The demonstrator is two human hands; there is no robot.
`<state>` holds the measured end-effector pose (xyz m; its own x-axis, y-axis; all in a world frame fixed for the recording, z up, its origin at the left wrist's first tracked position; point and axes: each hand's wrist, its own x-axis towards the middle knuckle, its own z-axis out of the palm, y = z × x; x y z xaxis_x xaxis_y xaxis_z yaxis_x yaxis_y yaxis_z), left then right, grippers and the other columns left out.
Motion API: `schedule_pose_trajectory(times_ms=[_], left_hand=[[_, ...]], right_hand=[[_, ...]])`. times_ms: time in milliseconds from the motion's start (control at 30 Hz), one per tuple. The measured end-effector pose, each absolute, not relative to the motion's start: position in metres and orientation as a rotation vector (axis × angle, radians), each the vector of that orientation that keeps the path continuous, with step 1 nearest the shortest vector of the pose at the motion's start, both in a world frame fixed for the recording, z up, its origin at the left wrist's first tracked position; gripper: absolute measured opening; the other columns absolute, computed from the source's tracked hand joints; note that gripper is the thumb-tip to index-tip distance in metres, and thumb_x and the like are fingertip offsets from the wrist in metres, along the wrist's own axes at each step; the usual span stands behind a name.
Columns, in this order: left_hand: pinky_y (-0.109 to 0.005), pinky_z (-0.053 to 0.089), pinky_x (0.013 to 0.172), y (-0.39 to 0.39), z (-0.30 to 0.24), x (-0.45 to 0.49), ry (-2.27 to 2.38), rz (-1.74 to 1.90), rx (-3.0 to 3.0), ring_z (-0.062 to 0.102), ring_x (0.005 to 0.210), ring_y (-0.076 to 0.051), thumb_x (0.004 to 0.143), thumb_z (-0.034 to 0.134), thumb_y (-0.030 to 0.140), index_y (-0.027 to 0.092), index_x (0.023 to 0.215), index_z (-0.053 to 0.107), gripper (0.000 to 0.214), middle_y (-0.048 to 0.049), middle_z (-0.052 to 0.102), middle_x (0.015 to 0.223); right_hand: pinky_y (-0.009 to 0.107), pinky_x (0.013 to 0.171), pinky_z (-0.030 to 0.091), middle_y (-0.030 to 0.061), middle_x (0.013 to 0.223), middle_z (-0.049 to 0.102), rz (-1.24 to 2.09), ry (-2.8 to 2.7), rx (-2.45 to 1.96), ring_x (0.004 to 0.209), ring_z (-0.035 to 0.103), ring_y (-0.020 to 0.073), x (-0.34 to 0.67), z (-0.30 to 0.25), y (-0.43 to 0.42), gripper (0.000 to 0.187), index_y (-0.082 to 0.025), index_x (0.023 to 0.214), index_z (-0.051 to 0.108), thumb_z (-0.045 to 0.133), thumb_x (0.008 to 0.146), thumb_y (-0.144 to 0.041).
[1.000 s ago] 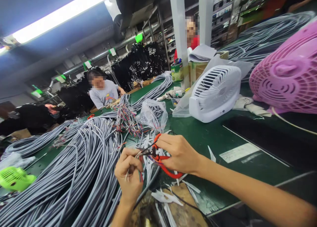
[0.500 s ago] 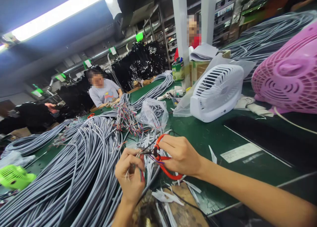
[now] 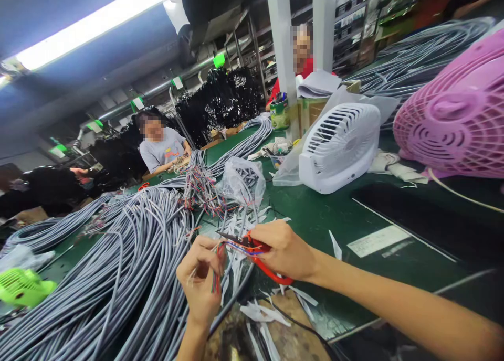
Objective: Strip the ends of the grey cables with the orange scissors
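Thin coloured wires (image 3: 214,281) are pinched in my left hand (image 3: 200,285), with pale strands sticking out on its left side. They belong to a grey cable (image 3: 232,307) that runs down below the hand. My right hand (image 3: 285,252) is wrapped round a pair of red-handled scissors (image 3: 277,275). Their dark blades point left, close to my left fingertips, and look nearly closed. Blue and orange wires pass from my left fingers along the blades towards my right hand. Whether those wires lie between the blades I cannot tell.
Grey cable bundles (image 3: 129,256) cover the left of the green table (image 3: 311,214). White scraps (image 3: 260,314) lie under my hands. A clear plastic bag (image 3: 243,180), a white fan (image 3: 340,148) and a pink fan (image 3: 452,119) stand farther back. Two people are across the table.
The scissor handles have come closer together and my right fingers have curled in. The blue and orange wires now stretch out along the blades. My left hand has shifted slightly left.
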<state>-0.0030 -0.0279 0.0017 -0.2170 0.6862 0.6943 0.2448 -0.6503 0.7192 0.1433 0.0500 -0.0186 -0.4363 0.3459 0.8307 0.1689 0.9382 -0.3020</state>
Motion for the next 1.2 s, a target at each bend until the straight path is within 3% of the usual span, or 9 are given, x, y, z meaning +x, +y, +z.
schedule_pose_trajectory(times_ms=[100,200,267,333,433,600,833,1200], left_hand=[[-0.018,0.041,0.05,-0.028,0.002,-0.003,1.098,1.94,1.698,0.051,0.055,-0.009,0.072,0.064,0.016,0.015,0.052,0.05,0.025,0.0009,0.053,0.061],[-0.016,0.039,0.045,-0.027,0.002,-0.003,1.216,1.924,1.546,0.049,0.05,-0.008,0.071,0.067,0.022,0.018,0.076,0.062,0.008,0.0016,0.055,0.062],[-0.015,0.038,0.042,-0.026,0.001,-0.004,1.272,1.844,1.427,0.047,0.048,-0.007,0.069,0.07,0.028,0.018,0.089,0.064,0.023,0.0018,0.056,0.061],[-0.015,0.037,0.041,-0.023,0.0,-0.005,1.285,1.76,1.354,0.047,0.047,-0.007,0.065,0.072,0.033,0.015,0.083,0.067,0.026,0.0007,0.057,0.059],[-0.014,0.032,0.037,-0.02,0.001,-0.002,1.337,1.681,1.271,0.043,0.042,-0.005,0.06,0.074,0.036,0.012,0.061,0.067,0.025,0.0015,0.054,0.05],[-0.015,0.026,0.034,-0.017,0.006,0.008,1.385,1.51,1.223,0.033,0.034,-0.002,0.051,0.078,0.036,0.011,0.052,0.063,0.029,0.0027,0.054,0.044],[-0.018,0.038,0.038,-0.014,0.001,0.001,1.328,1.372,1.273,0.049,0.034,-0.008,0.067,0.068,0.043,0.012,0.056,0.061,0.033,0.0018,0.055,0.039],[-0.018,0.04,0.032,-0.009,-0.001,-0.002,1.391,1.563,1.246,0.046,0.029,-0.007,0.069,0.061,0.053,0.017,0.06,0.047,0.04,0.0066,0.051,0.047]], right_hand=[[0.02,0.044,0.026,-0.0056,0.048,0.038,0.532,-1.969,-0.451,0.044,0.031,0.007,0.141,-0.014,0.049,0.028,-0.018,0.052,0.04,0.053,0.077,-0.023],[0.019,0.047,0.032,-0.0052,0.055,0.044,0.875,-1.889,-0.504,0.048,0.037,0.007,0.14,-0.007,0.049,0.027,-0.018,0.061,0.044,0.062,0.073,-0.033],[0.02,0.052,0.038,-0.0039,0.065,0.051,1.092,-1.84,-0.44,0.054,0.044,0.008,0.14,-0.005,0.047,0.033,-0.017,0.073,0.047,0.071,0.065,-0.038],[0.021,0.056,0.042,-0.0035,0.071,0.053,1.233,-1.768,-0.336,0.058,0.048,0.0088,0.141,-0.004,0.045,0.045,-0.018,0.082,0.047,0.077,0.057,-0.04],[0.022,0.059,0.045,-0.0046,0.069,0.052,1.279,-1.634,-0.243,0.057,0.049,0.0079,0.141,-0.004,0.04,0.043,-0.019,0.084,0.046,0.076,0.061,-0.038],[0.02,0.054,0.045,-0.0036,0.069,0.053,1.303,-1.571,-0.216,0.053,0.047,0.0062,0.144,-0.001,0.038,0.037,-0.019,0.072,0.045,0.076,0.061,-0.035],[0.019,0.044,0.045,-0.0055,0.061,0.057,1.54,-1.32,-0.281,0.044,0.052,0.0069,0.142,0.001,0.046,0.039,-0.019,0.071,0.045,0.079,0.057,-0.033],[0.018,0.042,0.046,-0.0072,0.058,0.057,1.52,-1.265,-0.295,0.041,0.054,0.0064,0.142,0.001,0.05,0.036,-0.018,0.067,0.046,0.079,0.056,-0.026]])
